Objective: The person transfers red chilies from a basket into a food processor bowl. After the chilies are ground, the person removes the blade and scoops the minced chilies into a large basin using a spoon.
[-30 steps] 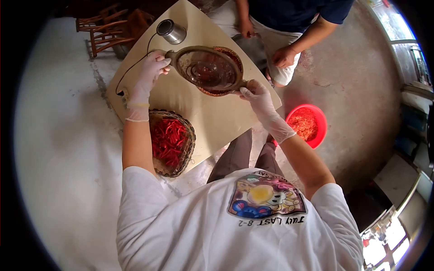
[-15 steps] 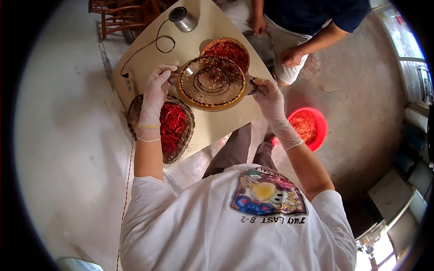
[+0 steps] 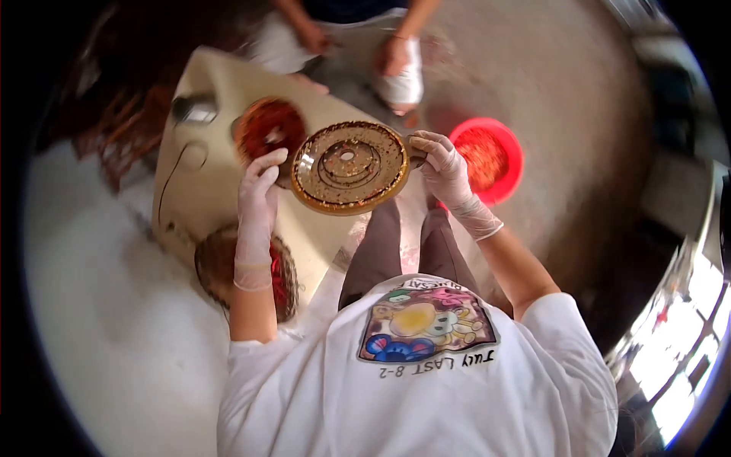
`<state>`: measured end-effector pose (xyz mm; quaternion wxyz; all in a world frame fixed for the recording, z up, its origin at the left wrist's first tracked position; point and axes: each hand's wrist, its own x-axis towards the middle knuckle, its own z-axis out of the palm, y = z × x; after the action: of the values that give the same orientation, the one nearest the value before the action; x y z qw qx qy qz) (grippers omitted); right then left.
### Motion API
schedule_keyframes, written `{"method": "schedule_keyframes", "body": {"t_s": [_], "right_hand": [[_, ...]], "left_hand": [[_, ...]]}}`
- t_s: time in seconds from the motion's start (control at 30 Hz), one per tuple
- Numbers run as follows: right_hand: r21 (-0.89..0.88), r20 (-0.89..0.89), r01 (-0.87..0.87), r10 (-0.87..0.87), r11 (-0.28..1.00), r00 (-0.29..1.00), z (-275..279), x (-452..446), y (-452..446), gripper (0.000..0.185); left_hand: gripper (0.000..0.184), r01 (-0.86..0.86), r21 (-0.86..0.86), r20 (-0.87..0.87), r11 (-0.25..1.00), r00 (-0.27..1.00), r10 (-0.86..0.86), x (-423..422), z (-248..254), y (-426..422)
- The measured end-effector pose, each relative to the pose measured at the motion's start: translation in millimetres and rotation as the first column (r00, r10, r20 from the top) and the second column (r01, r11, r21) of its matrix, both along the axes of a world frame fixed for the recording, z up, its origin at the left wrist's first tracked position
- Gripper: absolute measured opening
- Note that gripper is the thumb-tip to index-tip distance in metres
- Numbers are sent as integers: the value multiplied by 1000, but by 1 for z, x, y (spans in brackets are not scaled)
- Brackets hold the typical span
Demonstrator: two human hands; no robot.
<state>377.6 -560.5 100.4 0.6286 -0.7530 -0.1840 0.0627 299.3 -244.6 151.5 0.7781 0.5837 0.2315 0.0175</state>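
Observation:
An amber see-through glass pot (image 3: 352, 179) with two side handles is held up between my hands, its inside spotted with seeds and red bits. My gloved left hand (image 3: 263, 183) is closed at the pot's left handle. On the opposite side, my gloved right hand (image 3: 445, 167) pinches the right handle. Behind the pot, on the table (image 3: 217, 164), stands a round vessel (image 3: 268, 129) of chopped red chillies, blurred. A wicker basket (image 3: 288, 282) with red chillies is partly hidden by my left forearm.
To the right, a pink-red basin (image 3: 515, 156) of chopped chillies (image 3: 481, 158) sits on the floor. A metallic appliance (image 3: 196, 109) with a cord rests at the table's far left. Another person (image 3: 354, 30) sits across, hands at the knees. Wooden chairs (image 3: 122, 137) stand far left.
My view and body have turned rightward. The pot, still in both hands, has moved off the table's vessel toward the basin side. The table appears further left.

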Motion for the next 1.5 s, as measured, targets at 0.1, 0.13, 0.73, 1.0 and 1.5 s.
{"method": "schedule_keyframes", "body": {"t_s": [0.1, 0.13, 0.73, 1.0, 1.5], "right_hand": [[-246, 210, 147, -96, 958, 973, 1, -19, -85, 25], [-283, 204, 193, -137, 940, 969, -3, -28, -111, 24], [59, -824, 813, -431, 580, 368, -307, -121, -360, 12], [197, -849, 942, -434, 271, 302, -465, -76, -349, 12], [92, -902, 989, -412, 116, 133, -607, -41, -336, 19]], "left_hand": [[17, 164, -103, -54, 981, 984, -170, 32, -26, -70], [17, 224, -132, -62, 966, 971, -233, 42, -36, -93], [47, 612, -173, -455, 772, 645, -614, 14, -316, -374], [51, 911, 370, -682, -181, 134, -719, -124, -326, -305], [49, 804, 568, -561, -175, 222, -797, -128, -337, -283]]}}
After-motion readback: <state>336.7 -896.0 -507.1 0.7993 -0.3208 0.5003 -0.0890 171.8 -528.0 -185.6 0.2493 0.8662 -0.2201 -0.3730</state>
